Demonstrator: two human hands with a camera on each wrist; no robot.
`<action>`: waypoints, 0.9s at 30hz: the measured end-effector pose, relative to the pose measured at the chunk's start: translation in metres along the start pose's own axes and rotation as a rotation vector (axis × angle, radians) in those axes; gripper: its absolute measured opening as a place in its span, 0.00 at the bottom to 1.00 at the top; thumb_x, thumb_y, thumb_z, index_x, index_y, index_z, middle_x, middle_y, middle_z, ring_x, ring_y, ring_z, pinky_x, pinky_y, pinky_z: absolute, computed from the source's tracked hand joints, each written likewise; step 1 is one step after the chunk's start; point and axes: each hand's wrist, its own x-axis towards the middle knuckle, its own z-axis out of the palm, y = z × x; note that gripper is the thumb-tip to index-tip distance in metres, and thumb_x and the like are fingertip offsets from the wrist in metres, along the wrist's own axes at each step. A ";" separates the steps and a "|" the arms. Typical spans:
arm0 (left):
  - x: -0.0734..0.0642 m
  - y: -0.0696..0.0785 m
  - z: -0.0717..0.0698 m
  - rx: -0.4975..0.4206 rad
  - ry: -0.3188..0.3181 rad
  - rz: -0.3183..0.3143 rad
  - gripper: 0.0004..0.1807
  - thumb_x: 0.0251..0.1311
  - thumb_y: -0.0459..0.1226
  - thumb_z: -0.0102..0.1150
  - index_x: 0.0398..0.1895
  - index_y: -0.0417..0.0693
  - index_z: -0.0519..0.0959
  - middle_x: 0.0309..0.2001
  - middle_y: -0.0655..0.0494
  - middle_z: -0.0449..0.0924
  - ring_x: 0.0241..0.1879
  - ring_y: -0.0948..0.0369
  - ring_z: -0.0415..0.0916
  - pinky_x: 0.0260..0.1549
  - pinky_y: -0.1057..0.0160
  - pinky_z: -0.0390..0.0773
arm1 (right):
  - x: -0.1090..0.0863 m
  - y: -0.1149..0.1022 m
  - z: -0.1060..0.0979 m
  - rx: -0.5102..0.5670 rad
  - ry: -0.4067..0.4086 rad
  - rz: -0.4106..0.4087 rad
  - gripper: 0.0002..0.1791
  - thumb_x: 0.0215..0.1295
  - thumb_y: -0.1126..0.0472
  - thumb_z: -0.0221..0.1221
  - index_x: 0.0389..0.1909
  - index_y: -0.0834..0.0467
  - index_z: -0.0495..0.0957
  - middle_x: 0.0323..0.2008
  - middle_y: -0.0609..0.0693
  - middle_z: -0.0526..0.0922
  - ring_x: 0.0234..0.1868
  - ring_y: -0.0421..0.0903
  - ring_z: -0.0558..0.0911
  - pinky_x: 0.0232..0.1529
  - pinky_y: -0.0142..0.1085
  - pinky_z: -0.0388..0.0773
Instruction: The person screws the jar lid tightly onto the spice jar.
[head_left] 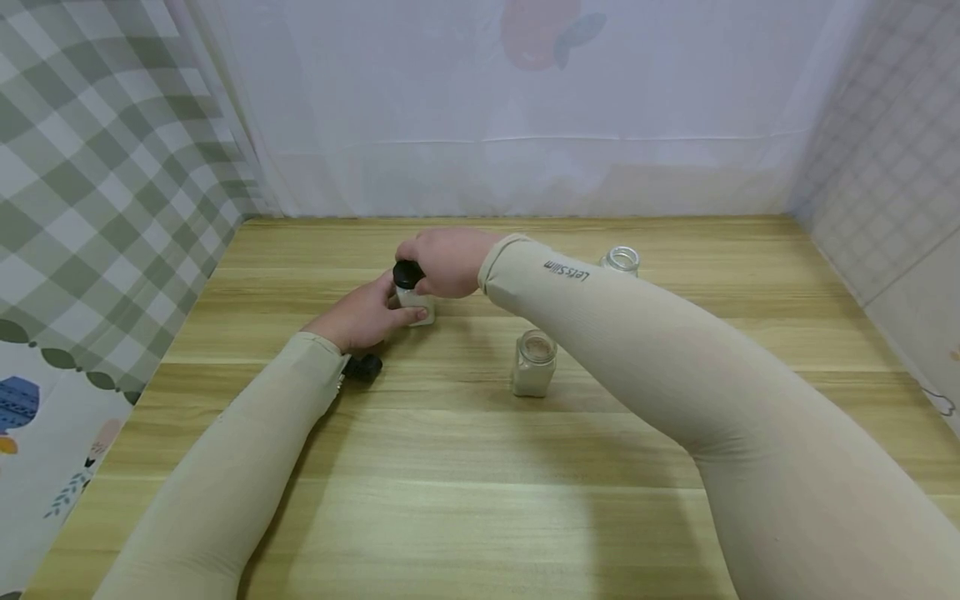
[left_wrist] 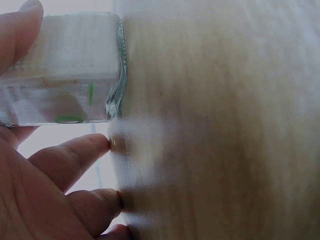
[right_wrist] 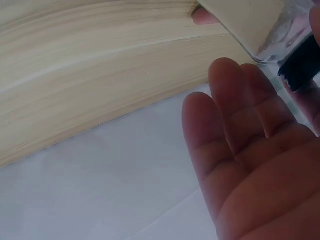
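while the right hand (head_left: 452,263) pinches the black lid (head_left: 407,275) at the top of a square glass jar (head_left: 418,308), the left hand (head_left: 366,314) grips the jar's body, thumb on its near side. this jar stands about upright at the far left of the worktop (head_left: 465,483). the left grip is narrow, closed on glass; the right grip holds the lid between thumb and forefinger, the other fingers stretched out clear of it, as the right wrist view shows.

from where i stand, the glass looks smooth, so my worry is the jar turning inside the left grip if the lid is twisted hard. only part of that hand bears on it; the lower fingertips reach down to the worktop instead. a sideways push from the right could tip the jar too. whether the lid sits square on the threads i can't tell, and a crooked one might jam or leak.

then there's the right sleeve (head_left: 645,342), slanting across the scene. just left of it stands an open jar (head_left: 534,367) with pale contents, and beyond it, to the far right, another open jar (head_left: 621,260) partly hidden. a careless drop of the elbow could knock either over, and the nearer would spill.
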 end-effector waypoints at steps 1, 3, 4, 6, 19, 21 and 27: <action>0.000 0.000 0.000 0.000 0.000 -0.001 0.41 0.72 0.61 0.59 0.83 0.76 0.53 0.81 0.54 0.61 0.79 0.45 0.62 0.73 0.35 0.64 | 0.000 0.000 0.000 0.004 -0.004 0.009 0.22 0.80 0.51 0.59 0.68 0.54 0.72 0.58 0.52 0.80 0.57 0.47 0.79 0.64 0.43 0.76; 0.000 0.000 0.000 0.000 -0.003 -0.001 0.41 0.72 0.61 0.59 0.83 0.76 0.52 0.82 0.55 0.60 0.79 0.45 0.61 0.73 0.35 0.64 | 0.000 -0.001 0.000 0.009 -0.009 0.027 0.22 0.80 0.49 0.58 0.66 0.54 0.72 0.56 0.51 0.80 0.55 0.46 0.79 0.62 0.43 0.76; 0.000 0.000 0.000 0.000 -0.003 -0.002 0.41 0.72 0.61 0.59 0.83 0.76 0.52 0.82 0.55 0.60 0.79 0.45 0.61 0.73 0.35 0.64 | 0.000 -0.001 0.000 0.009 -0.011 0.035 0.22 0.80 0.48 0.58 0.66 0.55 0.73 0.56 0.51 0.80 0.54 0.46 0.80 0.61 0.42 0.77; 0.000 0.000 0.000 -0.001 -0.004 -0.005 0.42 0.72 0.62 0.59 0.83 0.76 0.52 0.82 0.54 0.59 0.79 0.45 0.60 0.73 0.35 0.64 | 0.000 -0.001 0.000 0.008 -0.012 0.043 0.22 0.80 0.46 0.58 0.64 0.55 0.73 0.55 0.50 0.81 0.53 0.46 0.80 0.59 0.42 0.77; -0.001 0.001 0.001 -0.003 0.002 0.007 0.43 0.73 0.60 0.59 0.84 0.79 0.49 0.83 0.55 0.58 0.80 0.45 0.59 0.74 0.35 0.63 | 0.001 -0.001 -0.001 0.011 -0.018 0.023 0.23 0.80 0.50 0.58 0.69 0.54 0.72 0.58 0.51 0.80 0.56 0.47 0.79 0.62 0.43 0.76; -0.001 0.001 0.001 -0.001 0.001 0.009 0.43 0.73 0.61 0.59 0.84 0.80 0.49 0.83 0.55 0.57 0.81 0.45 0.57 0.74 0.35 0.62 | 0.001 -0.001 -0.001 0.014 -0.020 0.028 0.21 0.80 0.50 0.58 0.67 0.54 0.73 0.56 0.50 0.80 0.54 0.46 0.79 0.61 0.42 0.76; -0.002 0.000 0.001 -0.002 0.004 0.003 0.43 0.72 0.61 0.59 0.84 0.81 0.48 0.83 0.55 0.57 0.81 0.44 0.57 0.74 0.35 0.62 | 0.001 -0.002 0.000 0.016 -0.012 0.037 0.22 0.80 0.48 0.58 0.66 0.54 0.73 0.55 0.50 0.82 0.54 0.46 0.80 0.61 0.42 0.77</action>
